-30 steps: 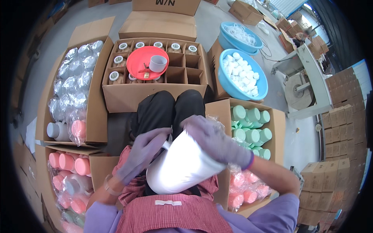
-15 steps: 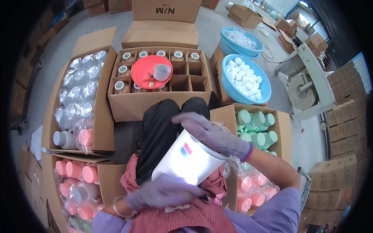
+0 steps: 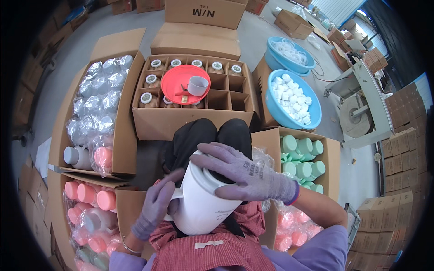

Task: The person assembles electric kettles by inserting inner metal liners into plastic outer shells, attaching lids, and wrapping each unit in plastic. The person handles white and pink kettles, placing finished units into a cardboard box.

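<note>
On the raised flap [image 3: 219, 21] of the partitioned carton [image 3: 190, 127], upside down: bold black capitals split by a slash, plus a smaller line of characters. Low on the side of the white handled jug [image 3: 197, 212]: a curved, smile-like mark beside fine dark print, too small to make out. Across the back of the gloved right hand [image 3: 253, 176]: dark stamped characters. On white jar lids [image 3: 146, 98]: round greenish labels, illegible. On stacked cartons [image 3: 377, 226] at right: faint printing, unreadable.

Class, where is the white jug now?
In the head view, the white jug sits below centre, before the red checked apron, left hand at its handle, right hand across its top.
</note>
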`<state>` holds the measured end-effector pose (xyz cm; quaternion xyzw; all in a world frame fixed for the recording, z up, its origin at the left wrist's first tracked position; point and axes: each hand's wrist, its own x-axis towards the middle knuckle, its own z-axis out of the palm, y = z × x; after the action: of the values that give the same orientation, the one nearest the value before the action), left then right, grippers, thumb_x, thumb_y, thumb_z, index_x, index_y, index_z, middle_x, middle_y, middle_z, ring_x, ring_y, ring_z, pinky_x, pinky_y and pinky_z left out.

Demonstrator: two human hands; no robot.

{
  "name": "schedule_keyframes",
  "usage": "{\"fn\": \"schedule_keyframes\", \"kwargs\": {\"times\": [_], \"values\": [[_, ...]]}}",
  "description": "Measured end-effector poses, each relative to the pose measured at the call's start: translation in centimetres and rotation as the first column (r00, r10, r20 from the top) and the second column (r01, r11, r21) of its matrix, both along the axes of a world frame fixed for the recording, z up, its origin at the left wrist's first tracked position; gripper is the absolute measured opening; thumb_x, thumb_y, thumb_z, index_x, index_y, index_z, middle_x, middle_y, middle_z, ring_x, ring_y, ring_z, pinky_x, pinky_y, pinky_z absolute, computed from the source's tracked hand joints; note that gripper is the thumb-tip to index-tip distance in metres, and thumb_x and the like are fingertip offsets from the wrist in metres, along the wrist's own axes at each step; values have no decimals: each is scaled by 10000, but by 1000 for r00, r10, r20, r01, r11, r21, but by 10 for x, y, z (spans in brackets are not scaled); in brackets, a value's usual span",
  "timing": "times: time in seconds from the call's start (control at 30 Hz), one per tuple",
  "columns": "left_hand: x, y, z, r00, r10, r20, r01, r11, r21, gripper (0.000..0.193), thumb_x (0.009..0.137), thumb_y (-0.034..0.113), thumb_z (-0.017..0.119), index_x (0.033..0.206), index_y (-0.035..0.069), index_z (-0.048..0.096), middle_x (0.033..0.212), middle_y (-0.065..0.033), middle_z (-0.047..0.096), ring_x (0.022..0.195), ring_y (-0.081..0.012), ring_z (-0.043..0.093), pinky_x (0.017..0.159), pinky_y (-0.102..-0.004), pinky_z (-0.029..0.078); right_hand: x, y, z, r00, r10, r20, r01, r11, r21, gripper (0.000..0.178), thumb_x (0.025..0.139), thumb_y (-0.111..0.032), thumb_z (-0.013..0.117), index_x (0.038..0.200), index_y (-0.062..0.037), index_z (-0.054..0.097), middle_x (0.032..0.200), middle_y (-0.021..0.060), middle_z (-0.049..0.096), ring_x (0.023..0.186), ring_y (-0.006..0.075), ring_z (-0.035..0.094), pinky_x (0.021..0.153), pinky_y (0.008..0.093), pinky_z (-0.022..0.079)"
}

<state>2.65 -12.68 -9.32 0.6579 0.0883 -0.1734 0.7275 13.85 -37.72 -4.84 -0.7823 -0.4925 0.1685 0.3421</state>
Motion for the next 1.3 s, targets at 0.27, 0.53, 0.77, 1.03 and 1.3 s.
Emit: {"fn": "schedule_keyframes", "kwargs": {"times": [0.27, 0.53, 0.77, 1.03, 1.3], "values": [[6, 35, -60, 956, -102, 274, 50, 980, 193, 328, 976, 213, 543, 1184, -24, 635, 912, -71, 677, 839, -140, 647, 765, -288, 520, -16, 55, 37, 895, 382, 232, -418, 899, 131, 825, 770, -611, 626, 1440, -161, 458, 1500, 169, 371, 1345, 437, 376, 1018, 627, 315], [-14, -51, -2, 986, 69, 152, -102, 971, 217, 803, 860, 259, 718, 1498, -31, 327, 1060, -180, 674, 947, -195, 651, 877, -311, 499, 32, 26, -41, 995, 74, -71, -70, 996, 54, 403, 933, -174, 538, 1319, -59, 528, 1359, 175, 513, 1298, 336, 490, 1078, 421, 404], [25, -22, 3, 974, 218, -60, -225, 962, -156, 476, 963, 123, 539, 1402, -55, 501, 638, 72, 496, 503, -14, 394, 469, -194, 320, 69, 2, -26, 486, -95, -869, 437, 887, 147, 776, 1007, -632, 349, 1396, 26, 483, 1364, 115, 556, 1277, 196, 519, 1140, 383, 348], [51, -3, -53, 903, -14, 429, -189, 884, 428, 342, 956, 134, 572, 1254, -29, 612, 777, -76, 606, 683, -152, 577, 651, -296, 484, 52, -5, -58, 759, -182, -625, 346, 926, 152, 757, 1025, -590, 292, 1439, 28, 430, 1458, 156, 476, 1360, 246, 451, 1151, 353, 322], [113, -25, 25, 903, -93, 419, -10, 971, 239, 388, 991, 168, 540, 1323, -30, 544, 1197, -193, 626, 1135, -293, 614, 1002, -371, 458, 96, 18, -42, 965, 23, 260, -115, 933, 341, 1061, 819, -762, 531, 1509, 10, 298, 1527, 271, 312, 1442, 440, 264, 1176, 581, 168]]}}
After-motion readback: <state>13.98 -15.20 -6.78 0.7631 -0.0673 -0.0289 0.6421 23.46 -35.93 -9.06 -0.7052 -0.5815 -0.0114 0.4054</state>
